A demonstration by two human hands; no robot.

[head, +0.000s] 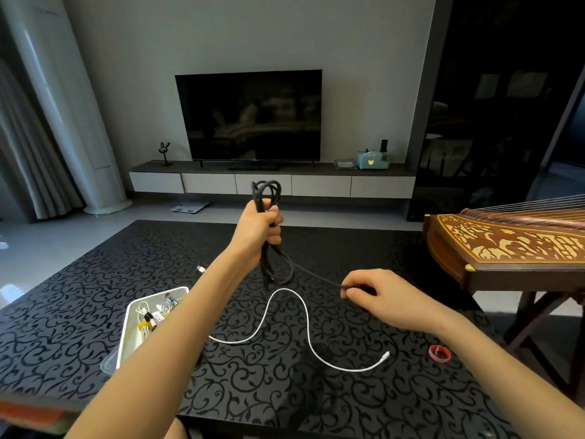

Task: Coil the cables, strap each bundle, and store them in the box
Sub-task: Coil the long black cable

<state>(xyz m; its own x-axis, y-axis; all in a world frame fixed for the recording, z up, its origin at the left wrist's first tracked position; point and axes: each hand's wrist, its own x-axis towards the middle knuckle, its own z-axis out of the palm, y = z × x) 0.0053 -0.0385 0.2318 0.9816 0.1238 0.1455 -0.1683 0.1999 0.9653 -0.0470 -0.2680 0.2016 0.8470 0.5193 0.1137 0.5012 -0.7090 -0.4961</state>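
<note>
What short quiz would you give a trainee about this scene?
1. True or false: the white cable is already coiled inside the box.
2. What does the left hand grip? A: the black cable coils. B: the white cable. C: the box.
3. Fill in: the right hand pinches the ___ cable's free end.
Key: 1 false; 2 A; 3 black.
</note>
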